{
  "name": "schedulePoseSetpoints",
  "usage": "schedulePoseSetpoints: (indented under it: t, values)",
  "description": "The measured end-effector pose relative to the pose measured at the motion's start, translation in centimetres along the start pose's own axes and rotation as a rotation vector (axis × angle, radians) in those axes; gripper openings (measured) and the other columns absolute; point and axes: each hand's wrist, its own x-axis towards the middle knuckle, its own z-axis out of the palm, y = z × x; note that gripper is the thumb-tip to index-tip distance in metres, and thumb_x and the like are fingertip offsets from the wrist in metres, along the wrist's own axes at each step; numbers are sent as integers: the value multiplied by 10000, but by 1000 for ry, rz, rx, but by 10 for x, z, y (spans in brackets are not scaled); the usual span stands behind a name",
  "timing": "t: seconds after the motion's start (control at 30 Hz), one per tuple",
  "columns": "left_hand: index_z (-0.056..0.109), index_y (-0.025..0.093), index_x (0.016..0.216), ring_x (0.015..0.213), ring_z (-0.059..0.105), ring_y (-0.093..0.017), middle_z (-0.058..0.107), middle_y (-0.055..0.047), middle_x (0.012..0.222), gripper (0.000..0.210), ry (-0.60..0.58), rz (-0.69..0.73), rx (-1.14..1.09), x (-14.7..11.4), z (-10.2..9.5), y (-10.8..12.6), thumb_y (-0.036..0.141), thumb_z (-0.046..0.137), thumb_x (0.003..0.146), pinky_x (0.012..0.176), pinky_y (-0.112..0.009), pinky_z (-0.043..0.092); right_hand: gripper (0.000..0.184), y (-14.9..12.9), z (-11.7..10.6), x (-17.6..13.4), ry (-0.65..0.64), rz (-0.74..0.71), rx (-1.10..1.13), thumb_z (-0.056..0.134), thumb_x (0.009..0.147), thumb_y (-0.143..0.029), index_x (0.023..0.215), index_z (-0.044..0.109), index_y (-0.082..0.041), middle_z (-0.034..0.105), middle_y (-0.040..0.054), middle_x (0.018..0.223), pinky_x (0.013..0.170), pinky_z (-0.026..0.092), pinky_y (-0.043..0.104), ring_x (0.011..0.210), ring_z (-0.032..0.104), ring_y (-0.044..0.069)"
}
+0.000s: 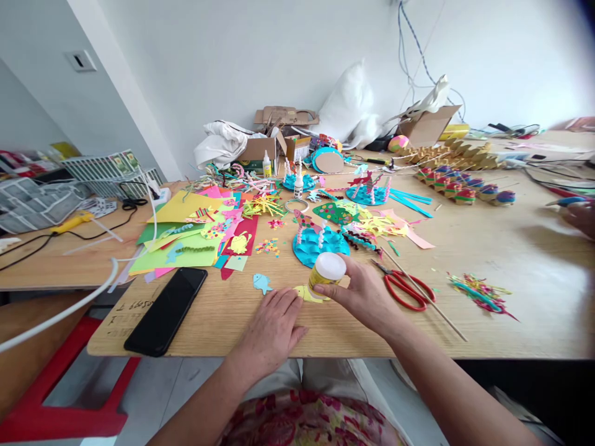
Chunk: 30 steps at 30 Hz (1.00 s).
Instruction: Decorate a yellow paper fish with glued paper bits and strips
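Note:
My right hand (365, 294) grips a wide glue stick (329, 272) with a yellow label and white end, tilted over a yellow paper cut-out (303, 292). The stick and fingers hide part of that cut-out. My left hand (276, 322) lies flat on the table, its fingertips at the cut-out's left edge; it holds nothing. Just beyond those fingers is a light blue paper fish (262, 283). Behind the glue stick stands a round blue base (302, 249) with twisted white posts and a pink spotted fish on top.
Red-handled scissors (409, 290) and a thin wooden stick (441, 314) lie right of my right hand. A black phone (166, 311) is at the left front edge. Coloured paper sheets (195, 251) are piled left. At the far right, another person's hand (579, 217) shows.

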Motion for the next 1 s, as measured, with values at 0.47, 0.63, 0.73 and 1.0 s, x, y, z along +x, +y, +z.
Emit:
schedulePoseSetpoints:
  t: [0.47, 0.63, 0.73, 1.0]
  values:
    - [411, 236, 1207, 1139, 389, -223, 461, -65, 1185, 403, -39, 25, 47, 2, -3, 1, 275, 504, 817, 970, -406, 330, 244, 4, -6, 0, 26, 23, -41, 631, 689, -392, 774, 584, -168, 640, 22, 729, 549, 368, 252, 647, 550, 176]
    - [413, 260, 1218, 1113, 395, -235, 466, -68, 1153, 443, -54, 12, 101, 6, 0, 4, 351, 526, 798, 947, -420, 337, 275, 2, -6, 1, 19, 25, -27, 627, 687, -415, 783, 588, -160, 640, 26, 731, 553, 360, 253, 667, 554, 184]
    - [438, 271, 1195, 1097, 396, -238, 473, -67, 1118, 431, -41, -12, 126, 7, 1, 8, 358, 541, 786, 936, -425, 337, 275, 2, -6, 1, 13, 32, -34, 630, 684, -409, 784, 595, -156, 637, 25, 726, 553, 357, 253, 658, 550, 182]
    - [444, 282, 1191, 1098, 386, -236, 461, -69, 1121, 415, -45, -32, 118, 7, 4, 9, 354, 533, 792, 939, -431, 328, 251, 4, -8, -1, 26, 24, -67, 642, 678, -398, 763, 598, -166, 637, 14, 695, 537, 348, 247, 623, 544, 172]
